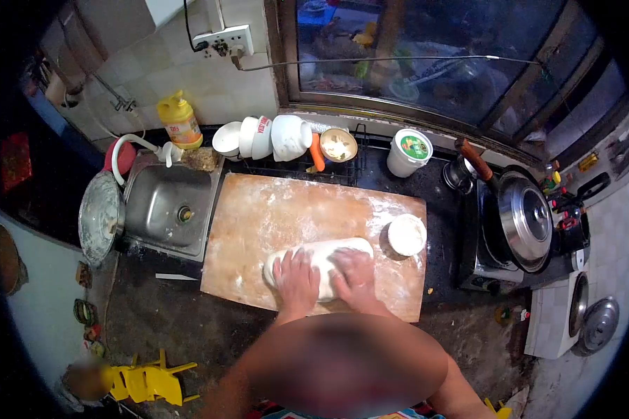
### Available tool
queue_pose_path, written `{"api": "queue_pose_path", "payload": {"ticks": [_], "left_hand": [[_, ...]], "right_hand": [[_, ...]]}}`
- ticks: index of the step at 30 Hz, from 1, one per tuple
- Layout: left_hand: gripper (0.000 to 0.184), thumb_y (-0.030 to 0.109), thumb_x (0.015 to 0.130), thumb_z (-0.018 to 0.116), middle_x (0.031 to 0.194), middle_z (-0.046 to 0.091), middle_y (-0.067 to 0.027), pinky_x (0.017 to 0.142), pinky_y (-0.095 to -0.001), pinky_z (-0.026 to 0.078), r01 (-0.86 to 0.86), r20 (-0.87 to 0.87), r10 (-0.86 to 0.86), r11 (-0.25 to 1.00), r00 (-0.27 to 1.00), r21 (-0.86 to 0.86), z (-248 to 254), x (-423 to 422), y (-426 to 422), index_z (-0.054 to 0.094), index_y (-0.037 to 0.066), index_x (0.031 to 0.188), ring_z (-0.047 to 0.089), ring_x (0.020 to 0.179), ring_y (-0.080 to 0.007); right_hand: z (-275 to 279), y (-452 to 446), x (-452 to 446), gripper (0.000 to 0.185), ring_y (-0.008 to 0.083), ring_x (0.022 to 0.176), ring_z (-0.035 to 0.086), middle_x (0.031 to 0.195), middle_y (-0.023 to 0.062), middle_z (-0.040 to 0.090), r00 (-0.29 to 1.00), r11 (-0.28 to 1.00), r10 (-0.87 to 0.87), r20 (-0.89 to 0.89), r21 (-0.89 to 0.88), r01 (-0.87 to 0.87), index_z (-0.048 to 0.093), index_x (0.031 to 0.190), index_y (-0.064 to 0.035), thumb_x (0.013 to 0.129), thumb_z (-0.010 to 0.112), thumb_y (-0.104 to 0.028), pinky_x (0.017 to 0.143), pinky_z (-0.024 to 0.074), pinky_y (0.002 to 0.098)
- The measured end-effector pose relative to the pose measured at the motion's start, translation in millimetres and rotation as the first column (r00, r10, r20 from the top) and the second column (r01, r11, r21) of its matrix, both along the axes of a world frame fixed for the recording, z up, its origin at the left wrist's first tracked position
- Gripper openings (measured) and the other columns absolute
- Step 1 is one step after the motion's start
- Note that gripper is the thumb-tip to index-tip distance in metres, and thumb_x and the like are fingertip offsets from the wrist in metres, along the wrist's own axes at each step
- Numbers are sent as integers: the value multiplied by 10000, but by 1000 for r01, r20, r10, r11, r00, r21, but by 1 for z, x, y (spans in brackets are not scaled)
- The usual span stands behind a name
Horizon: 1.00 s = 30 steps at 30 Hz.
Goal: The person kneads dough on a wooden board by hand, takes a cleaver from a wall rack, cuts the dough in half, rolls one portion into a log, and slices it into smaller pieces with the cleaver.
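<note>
A thick white roll of dough (324,260) lies across the lower middle of a floured wooden board (251,216). My left hand (297,278) rests on the left part of the dough, palm down with its fingers stretched forward. On the right part lies my right hand (354,278), slightly blurred, its fingers reaching over the top of the dough. Both hands press on the dough from above and neither grips it. To the right of the dough, a white bowl (407,234) stands on the board.
A steel sink (168,209) is left of the board, with a floury metal basin (102,213) at its edge. Stacked bowls (262,138) and a white lidded bucket (409,153) line the back. A lidded wok (525,213) sits on the stove at right. Yellow plastic chair (150,380) at lower left.
</note>
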<state>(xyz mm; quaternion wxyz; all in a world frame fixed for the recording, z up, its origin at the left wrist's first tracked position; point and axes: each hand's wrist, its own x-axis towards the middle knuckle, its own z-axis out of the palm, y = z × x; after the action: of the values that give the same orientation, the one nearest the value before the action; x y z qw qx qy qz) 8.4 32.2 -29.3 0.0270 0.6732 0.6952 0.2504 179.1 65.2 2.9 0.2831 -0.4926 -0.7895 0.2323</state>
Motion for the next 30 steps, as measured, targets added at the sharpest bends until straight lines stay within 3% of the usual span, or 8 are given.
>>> {"api": "queue_pose_path", "payload": {"ticks": [2, 3, 10, 14, 18, 24, 27, 30], "left_hand": [[519, 353, 929, 471, 1374, 521, -159, 1137, -576, 184, -61, 26, 60, 998, 998, 24, -9, 15, -26, 534, 78, 1364, 385, 1349, -383], [539, 326, 904, 468, 1405, 483, -166, 1129, -600, 180, -77, 41, 74, 995, 996, 59, -16, 20, -32, 509, 83, 1383, 372, 1355, -402], [556, 327, 847, 503, 1357, 514, -186, 1106, -621, 207, -38, -18, 40, 991, 999, 131, -34, -3, 36, 554, 64, 1334, 400, 1321, -418], [481, 303, 820, 530, 1221, 587, -187, 1049, -599, 277, -46, 7, 46, 993, 999, 105, -36, -22, 102, 616, 19, 1199, 489, 1196, -388], [326, 265, 846, 539, 1031, 668, -178, 918, -520, 392, -77, 41, 72, 986, 997, 149, -40, -39, 168, 675, 8, 993, 588, 1024, -354], [278, 228, 888, 517, 835, 694, -169, 737, -493, 487, -127, 76, 129, 992, 989, -21, -47, -58, 235, 668, 40, 750, 663, 811, -343], [262, 223, 894, 509, 915, 701, -169, 713, -487, 508, 31, -77, -44, 985, 996, -170, -38, -60, 221, 669, 24, 834, 672, 812, -341], [367, 331, 929, 507, 1011, 685, -190, 867, -493, 465, 100, -41, -115, 957, 992, -271, -17, -59, 190, 676, 10, 982, 641, 966, -347]], "right_hand": [[-10, -11, -6, 479, 344, 1267, 471, 1329, 118, 554, 986, 971, 59, 159, 221, -94, 596, 1286, -151, 828, 607, -291, 1088, 266, 571], [-25, -15, -2, 522, 336, 1318, 429, 1382, 116, 515, 984, 971, 88, 152, 205, -118, 579, 1317, -169, 822, 584, -334, 1101, 210, 609], [-45, 39, -20, 536, 344, 1264, 460, 1315, 119, 537, 988, 966, 3, 155, 255, -42, 591, 1280, -156, 779, 587, -347, 1104, 216, 581], [-46, 107, -40, 465, 270, 1144, 530, 1206, 73, 594, 991, 970, -57, 123, 242, 26, 636, 1189, -166, 762, 616, -347, 1052, 290, 548], [-61, 163, -59, 360, 303, 1079, 566, 1090, 120, 646, 972, 982, -147, 181, 146, 121, 673, 1101, -130, 820, 583, -336, 1002, 329, 552], [-75, 214, -81, 289, 283, 920, 605, 932, 91, 671, 956, 936, -264, 128, 274, 222, 690, 1011, -69, 884, 527, -270, 823, 396, 459], [-44, 198, -82, 321, 309, 991, 593, 1013, 134, 658, 912, 969, -240, 332, 29, 245, 670, 1072, -43, 908, 525, -278, 907, 397, 474], [-28, 131, -63, 340, 360, 954, 579, 1036, 205, 627, 950, 967, -195, 243, 210, 145, 624, 1079, -15, 891, 560, -292, 877, 407, 491]]}}
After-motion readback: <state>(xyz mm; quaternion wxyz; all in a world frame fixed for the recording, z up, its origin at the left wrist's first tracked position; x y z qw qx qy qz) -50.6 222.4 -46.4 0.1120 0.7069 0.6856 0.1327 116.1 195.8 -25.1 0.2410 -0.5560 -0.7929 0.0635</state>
